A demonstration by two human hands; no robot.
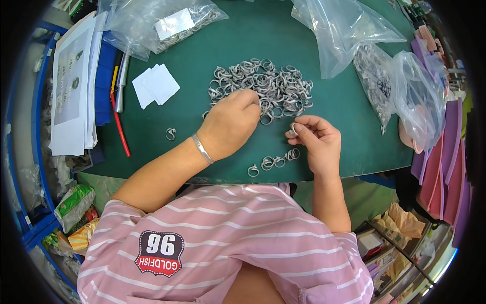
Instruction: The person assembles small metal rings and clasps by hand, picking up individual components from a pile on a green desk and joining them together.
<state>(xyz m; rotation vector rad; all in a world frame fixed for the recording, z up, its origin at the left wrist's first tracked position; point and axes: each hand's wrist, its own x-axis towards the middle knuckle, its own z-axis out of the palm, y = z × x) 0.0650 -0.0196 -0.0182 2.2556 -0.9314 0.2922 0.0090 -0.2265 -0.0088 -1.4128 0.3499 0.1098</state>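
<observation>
A loose heap of grey metal rings (pixel 260 81) lies in the middle of the green table. My left hand (pixel 234 124) is at the heap's near edge, back upward, with its fingers curled down; the fingertips and anything in them are hidden. Between thumb and fingers, my right hand (pixel 320 139) pinches a ring (pixel 292 129) just off the heap's near right side. Nearer to me, several separate rings (pixel 273 162) form a short row. One more ring (pixel 170 134) lies alone to the left.
White paper slips (pixel 156 85) lie left of the heap, beside a red pencil (pixel 120 133) and a metal rod (pixel 121 83). A clear bag of rings (pixel 177 28) is at the far left. More plastic bags (pixel 349 30) lie far right, near pink and purple bins (pixel 448 152).
</observation>
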